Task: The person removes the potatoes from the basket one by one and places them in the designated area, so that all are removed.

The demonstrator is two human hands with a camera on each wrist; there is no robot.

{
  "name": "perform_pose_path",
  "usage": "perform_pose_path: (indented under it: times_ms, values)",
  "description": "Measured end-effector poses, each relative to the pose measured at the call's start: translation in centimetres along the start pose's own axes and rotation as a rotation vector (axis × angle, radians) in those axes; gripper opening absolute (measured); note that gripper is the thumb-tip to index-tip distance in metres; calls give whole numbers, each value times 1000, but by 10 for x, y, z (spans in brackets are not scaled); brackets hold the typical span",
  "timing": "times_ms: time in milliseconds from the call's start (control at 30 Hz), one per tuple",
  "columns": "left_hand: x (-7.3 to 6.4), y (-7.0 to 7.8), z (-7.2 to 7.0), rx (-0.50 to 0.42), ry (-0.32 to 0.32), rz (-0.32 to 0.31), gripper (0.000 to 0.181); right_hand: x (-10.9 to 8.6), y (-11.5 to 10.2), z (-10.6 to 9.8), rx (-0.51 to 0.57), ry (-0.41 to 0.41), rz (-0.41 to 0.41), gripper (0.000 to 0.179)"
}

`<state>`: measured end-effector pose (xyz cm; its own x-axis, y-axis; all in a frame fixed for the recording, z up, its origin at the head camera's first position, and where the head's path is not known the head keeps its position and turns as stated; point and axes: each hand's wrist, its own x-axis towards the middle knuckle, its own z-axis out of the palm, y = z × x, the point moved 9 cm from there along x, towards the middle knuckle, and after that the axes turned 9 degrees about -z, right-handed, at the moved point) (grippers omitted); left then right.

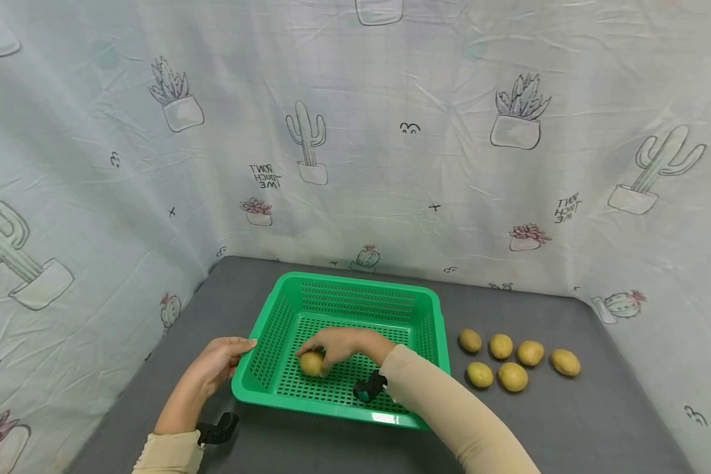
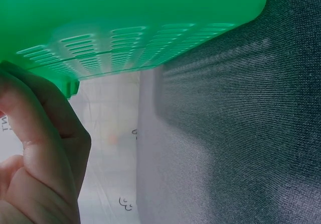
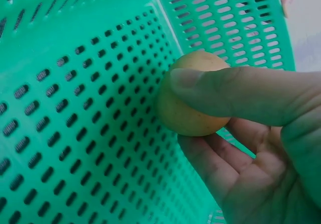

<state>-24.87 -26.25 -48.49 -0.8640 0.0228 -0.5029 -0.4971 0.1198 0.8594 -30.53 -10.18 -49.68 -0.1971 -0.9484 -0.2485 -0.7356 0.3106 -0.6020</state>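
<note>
A green plastic basket with slotted walls stands on the grey table. My left hand grips its left rim, thumb on top and fingers tucked beneath; the left wrist view shows those fingers under the rim. Inside the basket, my right hand holds a potato low over the perforated floor. In the right wrist view the thumb lies across the potato and the fingers curl round its other side. No other potato shows in the basket.
To the right of the basket several loose potatoes lie on the grey cloth-covered table. One potato sits farthest right. A white curtain printed with cactus drawings hangs behind and along both sides.
</note>
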Motion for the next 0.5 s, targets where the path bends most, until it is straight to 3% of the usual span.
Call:
perform_pose_path:
  times_ms: [500]
  values:
    - [0, -1, -1, -10, -2, -4, 23, -22, 2, -32, 92, 150, 11, 63]
